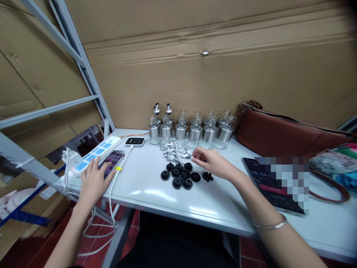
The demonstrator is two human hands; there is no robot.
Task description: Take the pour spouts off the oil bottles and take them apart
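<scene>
My left hand (96,176) lies with spread fingers over a phone (111,163) on the table's left side, some fingers on its screen. My right hand (208,160) has its thumb and index finger together at the right end of a pile of silver-white spout parts (174,150); what lies between the fingertips is too small to name. In front of that pile sit several round black caps (184,174), and small black pieces (207,176) lie below my right hand. Behind stand two rows of glass bottles with metal sleeves (195,133); two have pourers (156,108) on top.
A white power strip (97,154) and a small black-screened device (135,142) with a white cable are at the left. A brown bag (279,130) and a tablet showing a timer (267,182) occupy the right. Cardboard (173,74) rises behind the table (156,199).
</scene>
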